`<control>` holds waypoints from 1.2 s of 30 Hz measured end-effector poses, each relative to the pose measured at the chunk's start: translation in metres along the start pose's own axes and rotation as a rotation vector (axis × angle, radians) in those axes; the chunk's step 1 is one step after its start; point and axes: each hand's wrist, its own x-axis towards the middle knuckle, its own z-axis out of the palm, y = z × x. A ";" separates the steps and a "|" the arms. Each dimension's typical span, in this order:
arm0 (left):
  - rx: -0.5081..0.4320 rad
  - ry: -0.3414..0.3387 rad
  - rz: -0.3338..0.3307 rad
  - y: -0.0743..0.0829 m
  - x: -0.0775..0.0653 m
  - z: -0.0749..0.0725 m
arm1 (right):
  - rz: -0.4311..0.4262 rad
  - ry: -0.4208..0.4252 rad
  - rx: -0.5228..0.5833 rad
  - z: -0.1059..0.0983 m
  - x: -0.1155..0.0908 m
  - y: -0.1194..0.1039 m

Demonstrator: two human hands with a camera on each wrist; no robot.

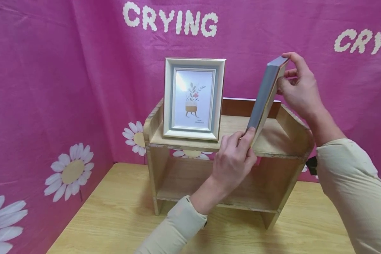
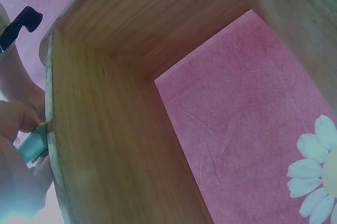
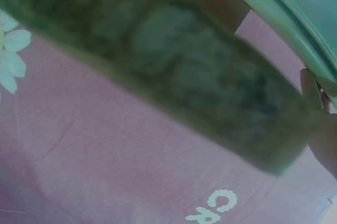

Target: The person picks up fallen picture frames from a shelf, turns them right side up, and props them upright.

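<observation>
Both hands hold a picture frame [image 1: 264,94], seen almost edge-on with a grey-blue side, tilted above the right part of the wooden shelf's [image 1: 274,139] top board. My left hand [image 1: 231,158] grips its lower end, in front of the board's edge. At the upper end, my right hand [image 1: 301,86] pinches the frame between thumb and fingers. A second picture frame [image 1: 193,132], cream with a potted-plant print, stands upright on the left of the top board. In the left wrist view, a bit of the held frame [image 2: 35,144] shows at the left; its picture side is hidden in the head view.
Below the top board is a lower shelf board [image 1: 190,180], and the unit stands on a light wooden table [image 1: 114,215]. Its raised side panels [image 1: 295,123] flank the top. A pink cloth [image 1: 92,70] with daisies and lettering hangs behind and at the left.
</observation>
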 end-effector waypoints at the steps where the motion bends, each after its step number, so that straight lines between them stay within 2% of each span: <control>1: 0.000 0.004 0.002 0.000 0.000 0.000 | -0.006 0.011 -0.027 -0.001 0.000 -0.002; 7: 0.012 0.010 0.002 0.000 0.001 0.001 | -0.095 0.104 -0.171 -0.003 -0.001 -0.016; 11: 0.024 0.006 0.000 -0.001 0.001 0.001 | -0.138 0.128 -0.156 -0.003 -0.007 -0.026; 15: 0.030 0.002 0.004 -0.001 0.001 0.001 | -0.203 0.124 -0.116 -0.005 -0.018 -0.034; 19: 0.029 -0.004 0.005 0.001 0.001 0.001 | -0.362 0.085 -0.126 -0.004 -0.030 -0.045; 22: 0.028 -0.001 -0.003 0.002 0.000 0.002 | -0.436 0.025 -0.173 -0.002 -0.036 -0.054; 25: 0.028 0.010 -0.019 0.003 0.001 0.003 | -0.437 -0.020 -0.225 -0.001 -0.038 -0.060; 28: 0.009 0.011 -0.031 0.003 0.002 0.004 | -0.438 -0.018 -0.264 0.000 -0.039 -0.062; 32: -0.094 -0.019 -0.042 0.000 0.005 0.000 | -0.423 0.030 -0.262 0.000 -0.039 -0.060; 36: -0.203 -0.082 -0.111 -0.009 0.013 -0.009 | -0.419 0.065 -0.240 0.001 -0.037 -0.058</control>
